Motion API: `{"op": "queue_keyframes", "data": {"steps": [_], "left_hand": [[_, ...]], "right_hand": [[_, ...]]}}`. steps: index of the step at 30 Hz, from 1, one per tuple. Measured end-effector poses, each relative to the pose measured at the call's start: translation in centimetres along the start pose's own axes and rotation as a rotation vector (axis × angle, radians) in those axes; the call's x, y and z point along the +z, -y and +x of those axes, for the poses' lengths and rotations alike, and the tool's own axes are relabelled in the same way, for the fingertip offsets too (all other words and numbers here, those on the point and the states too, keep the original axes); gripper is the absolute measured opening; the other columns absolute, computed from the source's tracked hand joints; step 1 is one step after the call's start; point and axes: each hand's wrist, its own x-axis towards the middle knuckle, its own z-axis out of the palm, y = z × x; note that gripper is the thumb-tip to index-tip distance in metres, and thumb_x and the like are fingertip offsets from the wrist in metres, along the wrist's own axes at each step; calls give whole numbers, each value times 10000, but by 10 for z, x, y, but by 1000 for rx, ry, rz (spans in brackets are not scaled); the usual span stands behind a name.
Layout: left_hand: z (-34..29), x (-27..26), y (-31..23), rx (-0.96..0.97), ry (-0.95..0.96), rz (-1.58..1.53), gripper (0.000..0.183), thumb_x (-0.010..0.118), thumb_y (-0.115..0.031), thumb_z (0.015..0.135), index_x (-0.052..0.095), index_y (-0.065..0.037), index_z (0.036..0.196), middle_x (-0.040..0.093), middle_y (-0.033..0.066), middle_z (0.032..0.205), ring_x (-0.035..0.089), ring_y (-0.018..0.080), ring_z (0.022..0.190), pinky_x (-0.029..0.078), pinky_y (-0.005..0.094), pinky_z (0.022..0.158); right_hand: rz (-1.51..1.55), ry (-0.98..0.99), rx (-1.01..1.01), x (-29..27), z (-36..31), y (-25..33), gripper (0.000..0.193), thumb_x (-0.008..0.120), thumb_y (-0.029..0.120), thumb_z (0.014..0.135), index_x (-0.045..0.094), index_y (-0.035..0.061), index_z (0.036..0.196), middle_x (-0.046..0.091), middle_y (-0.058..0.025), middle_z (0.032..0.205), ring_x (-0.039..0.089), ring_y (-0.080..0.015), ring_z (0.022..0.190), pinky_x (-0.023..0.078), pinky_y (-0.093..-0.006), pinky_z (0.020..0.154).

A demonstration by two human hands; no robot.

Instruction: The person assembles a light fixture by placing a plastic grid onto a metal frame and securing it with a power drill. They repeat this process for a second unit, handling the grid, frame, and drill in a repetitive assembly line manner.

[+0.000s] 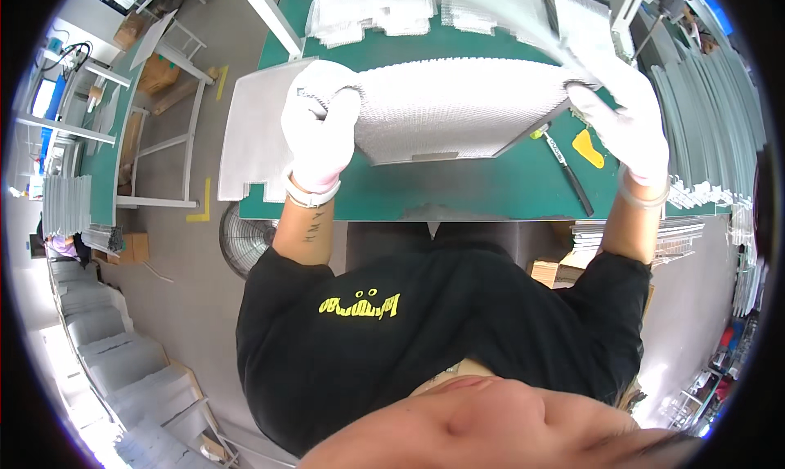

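Observation:
Both hands wear white gloves. A pale, fine-ribbed mesh panel [458, 105] is held up between them, tilted above the green tabletop [458, 191]. My left hand [323, 121] is closed on its left edge, thumb on the near face. The fingers of my right hand [625, 121] pinch its right upper corner. A blurred, pale translucent strip [511, 15] runs from the far side toward my right hand; whether that hand also holds it is unclear. Another flat pale panel [252, 134] with a notched lower edge lies beside my left hand.
Below my right hand lie a black-handled tool [572, 179] with a yellow-green end and a yellow flat piece [587, 148]. Stacked mesh sheets [372, 11] cover the table's far side. Long grey panels [707, 125] stand at right. A round fan [245, 240] is on the floor at left.

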Motion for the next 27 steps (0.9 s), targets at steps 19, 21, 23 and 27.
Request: {"op": "queue_keyframes", "data": {"steps": [19,21,23,27], "left_hand": [[-3,-11,-23,-134,112,-72,158,695,35,787,653,16,939,661,51,857,608,116,765,493,246,700],[12,-23,-33,-172,274,-6,181,712,21,776,655,19,947,669,59,869,618,115,784,501,250,704],[14,-13,-34,-153,216,-139,198,723,8,769,654,22,953,670,68,870,625,125,786,505,259,699],[15,-6,-19,1,154,-207,187,729,-4,759,658,21,930,665,82,854,627,141,785,509,272,688]], "right_hand": [[-1,281,-173,-23,31,35,314,633,45,894,683,54,1204,705,-123,1088,659,-288,968,516,-376,884],[39,281,-191,-20,34,36,288,611,43,902,684,54,1181,709,-112,1132,659,-300,1031,516,-388,934],[-56,271,-284,-17,41,40,284,613,44,897,681,52,1173,706,-116,1114,657,-306,1031,519,-390,928],[12,332,-328,-10,57,43,356,656,79,862,653,60,1217,691,-138,1124,653,-328,1007,522,-384,903]]}}
